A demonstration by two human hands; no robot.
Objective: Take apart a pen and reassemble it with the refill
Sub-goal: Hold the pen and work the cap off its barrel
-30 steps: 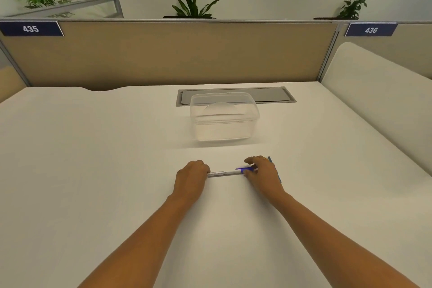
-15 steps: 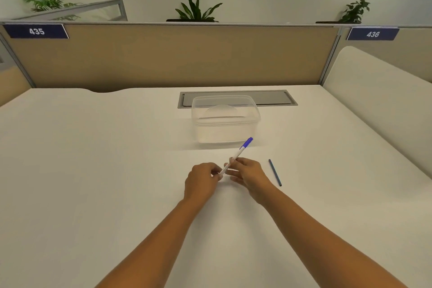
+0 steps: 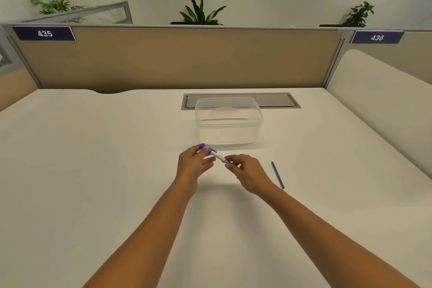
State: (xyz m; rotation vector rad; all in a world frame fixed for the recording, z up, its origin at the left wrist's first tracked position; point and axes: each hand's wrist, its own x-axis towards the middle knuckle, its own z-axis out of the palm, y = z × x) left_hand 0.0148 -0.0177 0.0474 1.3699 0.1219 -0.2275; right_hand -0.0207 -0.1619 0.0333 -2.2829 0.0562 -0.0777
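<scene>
I am holding the pen (image 3: 215,154) just above the white counter (image 3: 93,170), between both hands. My left hand (image 3: 195,163) is pinching its blue capped end with the other fingers loosely spread, and my right hand (image 3: 249,172) is pinching the white barrel at the opposite end. The thin blue refill (image 3: 277,174) is lying flat on the counter just right of my right hand, apart from it. A clear plastic container (image 3: 229,124) is sitting behind the pen.
</scene>
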